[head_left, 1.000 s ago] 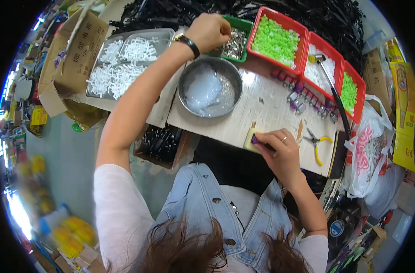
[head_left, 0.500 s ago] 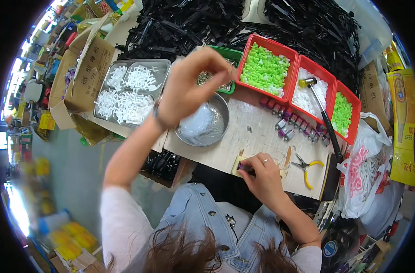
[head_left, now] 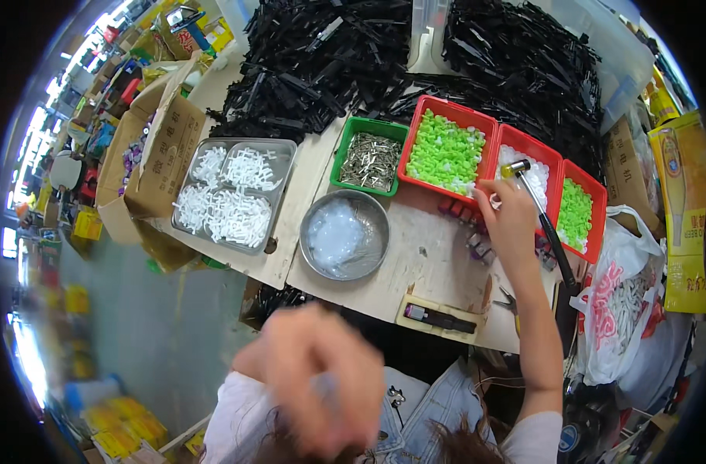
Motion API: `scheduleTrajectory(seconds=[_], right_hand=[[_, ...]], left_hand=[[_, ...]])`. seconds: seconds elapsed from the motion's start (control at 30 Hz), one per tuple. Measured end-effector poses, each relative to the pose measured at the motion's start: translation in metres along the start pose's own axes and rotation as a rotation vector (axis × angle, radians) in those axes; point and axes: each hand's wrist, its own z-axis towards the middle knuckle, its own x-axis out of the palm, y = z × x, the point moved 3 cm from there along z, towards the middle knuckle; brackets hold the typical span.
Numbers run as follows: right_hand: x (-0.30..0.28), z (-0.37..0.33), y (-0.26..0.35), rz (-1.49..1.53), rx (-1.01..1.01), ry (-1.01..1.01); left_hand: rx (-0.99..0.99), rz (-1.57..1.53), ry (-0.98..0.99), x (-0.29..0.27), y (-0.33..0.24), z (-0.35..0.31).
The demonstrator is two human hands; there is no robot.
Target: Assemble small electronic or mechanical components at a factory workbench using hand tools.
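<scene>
The bowl (head_left: 379, 246), holding a whitish paste (head_left: 334, 234), stands on the table (head_left: 403, 243). The right hand (head_left: 514, 220) is to the right of the bowl, with its fingers bent over the near corner where the first red bin (head_left: 438, 107) meets the second red bin (head_left: 552, 158). Its thumb and forefinger look close together at the tips; I cannot tell whether anything is pinched there. The left hand (head_left: 322, 379) is raised on the person's side of the bowl, in front of the chest, and so blurred that its grip cannot be told. The block (head_left: 415, 300) lies at the table edge, nearer the person than the bowl and to its right, untouched by either hand; in it sit a purple-ended motor (head_left: 416, 312) and a black part (head_left: 450, 322). Right of the bowl, the first bin holds green pieces (head_left: 446, 153) and the second white pieces (head_left: 540, 175), with a hammer (head_left: 554, 238) across the second. More motors (head_left: 480, 249), partly behind the right hand, and the pliers (head_left: 508, 301) also lie right of the bowl. Just beyond the bowl is a green bin (head_left: 341, 151) of metal pins (head_left: 371, 161); left of the bowl, a steel tray (head_left: 285, 157) holds white parts (head_left: 241, 216).
</scene>
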Motion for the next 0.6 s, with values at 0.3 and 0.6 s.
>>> scheduleTrajectory(seconds=[0.3, 0.6], right_hand=[[0.022, 0.028, -0.019, -0.137, -0.027, 0.065], [0.027, 0.028, -0.009, -0.24, -0.034, 0.05]], left_hand=[[-0.167, 1.011, -0.63, -0.148, 0.016, 0.014], [-0.286, 1.87, -0.348, -0.237, 0.032, 0.07]])
